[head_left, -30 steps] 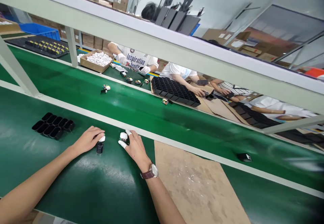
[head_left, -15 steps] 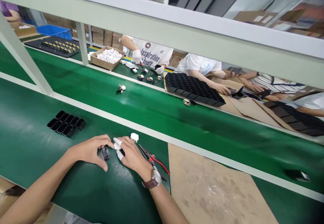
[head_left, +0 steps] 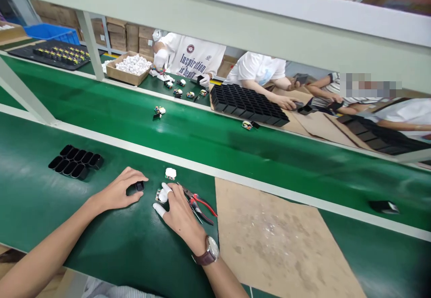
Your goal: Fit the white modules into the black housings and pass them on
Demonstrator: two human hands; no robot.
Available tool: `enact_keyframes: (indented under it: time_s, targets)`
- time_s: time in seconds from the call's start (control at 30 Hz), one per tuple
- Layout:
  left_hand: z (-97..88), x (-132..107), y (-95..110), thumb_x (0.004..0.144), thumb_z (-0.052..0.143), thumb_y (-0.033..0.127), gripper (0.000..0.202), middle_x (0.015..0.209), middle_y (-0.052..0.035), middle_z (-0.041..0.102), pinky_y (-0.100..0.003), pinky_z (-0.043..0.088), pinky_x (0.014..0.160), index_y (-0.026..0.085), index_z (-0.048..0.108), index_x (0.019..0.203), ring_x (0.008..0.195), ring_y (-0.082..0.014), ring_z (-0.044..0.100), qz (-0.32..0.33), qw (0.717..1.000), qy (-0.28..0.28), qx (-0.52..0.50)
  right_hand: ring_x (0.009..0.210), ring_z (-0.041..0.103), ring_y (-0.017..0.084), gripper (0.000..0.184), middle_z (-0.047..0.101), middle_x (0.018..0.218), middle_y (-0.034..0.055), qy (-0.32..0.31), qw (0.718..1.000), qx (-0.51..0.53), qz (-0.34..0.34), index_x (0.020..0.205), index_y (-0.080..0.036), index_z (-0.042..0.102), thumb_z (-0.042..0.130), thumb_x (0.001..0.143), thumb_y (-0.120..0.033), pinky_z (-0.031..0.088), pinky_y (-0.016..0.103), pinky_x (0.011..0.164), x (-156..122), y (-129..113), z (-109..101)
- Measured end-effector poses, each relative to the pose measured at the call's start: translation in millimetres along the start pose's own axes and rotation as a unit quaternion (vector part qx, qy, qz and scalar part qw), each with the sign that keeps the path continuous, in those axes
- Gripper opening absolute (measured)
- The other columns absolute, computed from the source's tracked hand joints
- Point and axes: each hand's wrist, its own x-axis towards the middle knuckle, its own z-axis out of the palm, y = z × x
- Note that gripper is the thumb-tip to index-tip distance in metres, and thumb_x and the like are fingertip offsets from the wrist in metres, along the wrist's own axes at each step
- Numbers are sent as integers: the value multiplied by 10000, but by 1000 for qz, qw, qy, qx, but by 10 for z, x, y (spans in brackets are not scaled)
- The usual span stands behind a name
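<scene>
My left hand (head_left: pixel 119 189) curls round a small black plastic case (head_left: pixel 139 186), with the thumb on the near side and the fingers on the far side. My right hand (head_left: pixel 178 208) wears white finger cots on thumb and forefinger. Its forefinger rests at a small circuit board with a white cover (head_left: pixel 162 195), while the thumb lies apart from it on the green bench. Another white-covered board (head_left: pixel 170 173) sits just beyond. Red-handled pliers (head_left: pixel 202 203) lie beside my right hand, partly covered by its fingers.
Several open black cases (head_left: pixel 76 161) stand grouped at left. A cardboard sheet (head_left: pixel 269 226) covers the bench at right. Beyond a white rail runs a green belt (head_left: pixel 202 132) carrying boards and a black case (head_left: pixel 384 207). Co-workers sit across, near a box of white parts (head_left: pixel 131 67).
My left fingers have closed in round the black case, which has turned. My right hand has drawn right, away from the left, with the board by its forefinger. The view has shifted slightly.
</scene>
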Motion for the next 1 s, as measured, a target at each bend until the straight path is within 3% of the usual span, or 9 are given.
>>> enact_keyframes:
  time_s: [0.1,0.27,0.37,0.47,0.53,0.6,0.67,0.87,1.0]
  targets:
    - [74,20,52,1005,588,153,369,1443,-101,576,-462,532,1076,287,668,1340,1301,-278,537,32,999,2,14,1126,591,295,275,593,1215,110,-24,999,40,-7,1249,-220,611,628,981,-162,580,521,995,-52,7,-36]
    - [217,72,162,961,551,27,450,1712,-80,262,-550,505,1124,301,725,1272,1506,-369,363,83,995,16,61,1293,535,284,437,524,1367,127,-28,993,117,-14,1361,-215,528,683,959,-148,521,497,1111,-144,52,-23]
    - [273,70,200,935,591,35,422,1737,-77,207,-636,417,1189,279,719,1254,1560,-399,275,102,992,22,74,1201,578,266,280,556,1263,103,-33,991,129,0,1189,-217,605,690,939,-124,553,468,1058,-135,76,-1]
    - [315,28,206,937,655,119,354,1738,-104,200,-670,377,1201,255,699,1262,1573,-420,245,108,991,26,78,1140,609,259,205,582,1198,88,-35,991,133,-1,1120,-227,636,690,943,-141,583,455,1002,-126,105,-3]
    - [341,-4,200,937,714,211,348,1733,-127,214,-678,368,1199,244,684,1282,1574,-437,242,106,990,24,85,1232,600,274,361,581,1297,109,-29,991,132,-6,1312,-240,594,680,966,-180,573,479,1046,-160,128,-21]
    - [365,-27,194,928,757,285,369,1728,-142,235,-672,373,1195,238,681,1286,1568,-446,257,103,990,22,92,1384,531,291,608,508,1483,145,-23,993,120,-1,1551,-249,407,657,997,-231,542,503,1114,-232,141,-37]
    - [388,-34,189,929,769,306,358,1721,-146,261,-655,386,1191,234,688,1270,1562,-442,278,100,990,22,96,1484,444,303,723,395,1615,166,-19,996,89,5,1645,-245,248,621,1027,-275,515,510,1155,-323,135,-27]
    - [457,-10,181,970,730,245,245,1664,-156,380,-594,410,1193,211,703,1211,1553,-389,320,88,993,27,70,1350,574,382,642,506,1537,224,-3,999,-38,-15,1643,-172,295,529,1047,-196,560,603,1065,-505,51,197]
    - [470,-10,169,969,734,261,225,1648,-158,405,-598,408,1187,217,703,1188,1550,-385,328,79,995,23,55,1374,561,364,693,495,1552,217,15,1000,-19,-12,1675,-207,200,520,1060,-225,553,580,1087,-517,29,206]
